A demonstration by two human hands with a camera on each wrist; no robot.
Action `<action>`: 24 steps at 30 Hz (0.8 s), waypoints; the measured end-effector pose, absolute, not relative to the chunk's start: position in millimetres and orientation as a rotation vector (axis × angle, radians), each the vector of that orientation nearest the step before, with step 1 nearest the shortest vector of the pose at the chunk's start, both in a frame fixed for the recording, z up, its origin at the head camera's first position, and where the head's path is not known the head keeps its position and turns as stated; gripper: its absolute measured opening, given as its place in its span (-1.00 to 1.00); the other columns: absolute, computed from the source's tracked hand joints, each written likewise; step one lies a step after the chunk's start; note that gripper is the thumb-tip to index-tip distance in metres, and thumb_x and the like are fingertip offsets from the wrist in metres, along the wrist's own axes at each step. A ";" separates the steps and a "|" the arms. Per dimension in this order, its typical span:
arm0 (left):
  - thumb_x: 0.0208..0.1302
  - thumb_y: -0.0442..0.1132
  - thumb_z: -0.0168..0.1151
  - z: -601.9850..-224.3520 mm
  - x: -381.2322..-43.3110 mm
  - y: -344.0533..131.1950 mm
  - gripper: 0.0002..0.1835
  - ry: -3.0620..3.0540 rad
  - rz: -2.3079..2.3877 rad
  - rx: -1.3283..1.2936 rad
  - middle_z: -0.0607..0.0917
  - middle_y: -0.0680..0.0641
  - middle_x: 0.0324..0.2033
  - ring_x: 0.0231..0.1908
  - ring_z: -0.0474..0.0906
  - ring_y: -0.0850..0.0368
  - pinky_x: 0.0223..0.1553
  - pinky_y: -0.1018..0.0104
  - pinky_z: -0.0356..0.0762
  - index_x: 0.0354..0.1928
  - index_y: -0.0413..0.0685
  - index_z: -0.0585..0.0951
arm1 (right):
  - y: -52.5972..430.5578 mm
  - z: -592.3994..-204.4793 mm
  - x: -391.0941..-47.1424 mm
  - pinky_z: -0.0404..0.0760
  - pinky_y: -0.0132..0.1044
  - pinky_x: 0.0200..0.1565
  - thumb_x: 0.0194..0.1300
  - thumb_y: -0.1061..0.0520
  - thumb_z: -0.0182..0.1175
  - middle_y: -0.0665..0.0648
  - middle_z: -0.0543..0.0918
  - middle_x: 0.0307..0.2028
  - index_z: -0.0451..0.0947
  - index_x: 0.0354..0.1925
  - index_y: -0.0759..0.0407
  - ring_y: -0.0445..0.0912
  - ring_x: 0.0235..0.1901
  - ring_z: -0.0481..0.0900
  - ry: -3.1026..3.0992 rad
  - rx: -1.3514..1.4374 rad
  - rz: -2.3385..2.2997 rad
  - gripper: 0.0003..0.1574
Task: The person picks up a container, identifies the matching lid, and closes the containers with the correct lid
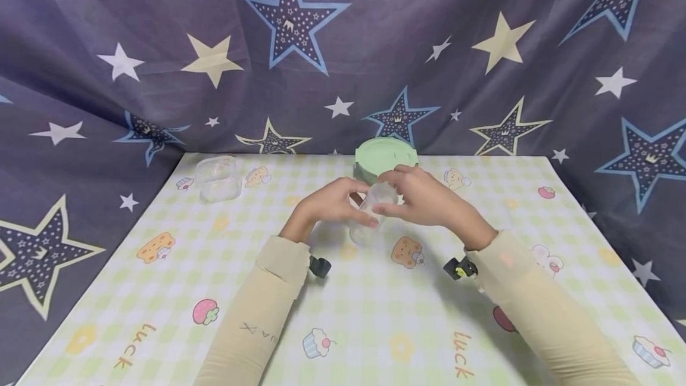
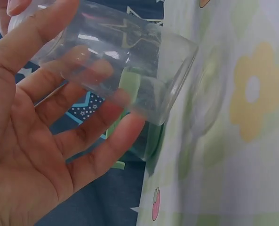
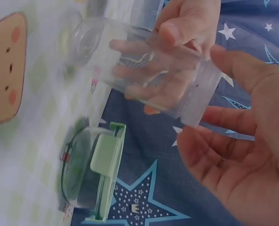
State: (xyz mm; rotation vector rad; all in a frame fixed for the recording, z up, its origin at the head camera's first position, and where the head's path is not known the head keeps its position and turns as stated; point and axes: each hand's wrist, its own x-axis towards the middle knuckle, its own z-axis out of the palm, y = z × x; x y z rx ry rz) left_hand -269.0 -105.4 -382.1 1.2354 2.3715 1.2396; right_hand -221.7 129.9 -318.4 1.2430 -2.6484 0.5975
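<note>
Clear jar [image 2: 130, 52]; pale-green lid [image 1: 384, 155]; green-white checked tablecloth [image 1: 370, 314].

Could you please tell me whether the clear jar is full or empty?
Apparently empty: the left hand shows through the clear jar; no contents are visible.

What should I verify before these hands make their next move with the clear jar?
1. Left hand gripping the clear jar round its body: ok.
2. Right hand with thumb and fingers at the cap: ok.
3. Jar upright: not ok, it is tilted.
4. Cap tight or loose: cannot tell.
5. Green lid on the container behind the hands: ok, it is on.
6. Clear tub at the table's far left, apart from both hands: ok.
</note>
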 end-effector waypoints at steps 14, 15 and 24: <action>0.05 -0.25 0.62 -379.9 -267.0 -104.6 -0.56 2.285 1.227 1.213 0.78 0.07 -0.13 -0.08 0.67 -0.10 0.07 0.18 0.62 0.02 -0.10 0.74 | 133.5 -320.4 -229.9 0.64 -0.04 -0.19 -0.12 0.36 0.38 0.12 0.66 -0.01 0.65 0.09 0.12 0.02 -0.12 0.56 -2.597 1.497 0.825 -0.31; 0.04 -0.25 0.62 -379.8 -267.0 -104.4 -0.56 2.281 1.228 1.206 0.78 0.07 -0.14 -0.08 0.67 -0.11 0.07 0.17 0.62 0.01 -0.10 0.74 | 133.8 -320.1 -229.7 0.64 -0.04 -0.19 -0.12 0.36 0.38 0.12 0.66 -0.01 0.65 0.09 0.11 0.02 -0.12 0.55 -2.600 1.502 0.822 -0.31; 0.03 -0.24 0.62 -379.4 -266.8 -103.5 -0.59 2.284 1.211 1.177 0.78 0.07 -0.18 -0.13 0.69 0.00 0.05 0.10 0.64 -0.04 -0.10 0.73 | 133.2 -318.9 -229.8 0.53 -0.01 0.09 -0.14 0.40 0.37 0.04 0.65 0.04 0.67 0.08 0.11 0.05 0.07 0.54 -2.607 1.551 0.794 -0.30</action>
